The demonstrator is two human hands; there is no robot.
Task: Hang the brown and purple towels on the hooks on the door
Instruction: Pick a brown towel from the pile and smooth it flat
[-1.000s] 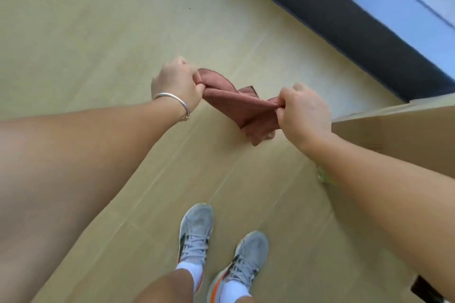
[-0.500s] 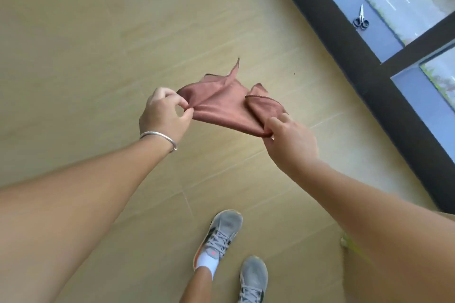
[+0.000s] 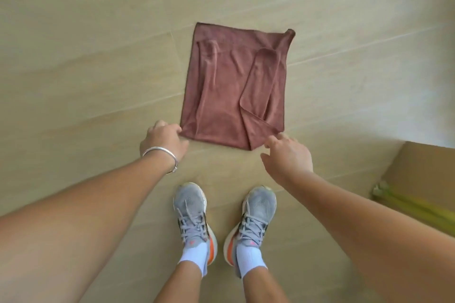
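A: Head view: the brown towel (image 3: 234, 86), held up between both hands a moment ago, now lies spread on the floor (image 3: 86, 44), far from hung.

B: And the fingers?

A: The left hand (image 3: 163, 141) pinches its near-left corner; the right hand (image 3: 286, 155) hovers loose-fingered, empty. No purple towel, door or hooks show; a cardboard box (image 3: 423, 179) sits right, near the shoes (image 3: 193, 209).

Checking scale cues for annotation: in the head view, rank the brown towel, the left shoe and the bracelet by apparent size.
1. brown towel
2. left shoe, though it may be nearer the camera
3. bracelet
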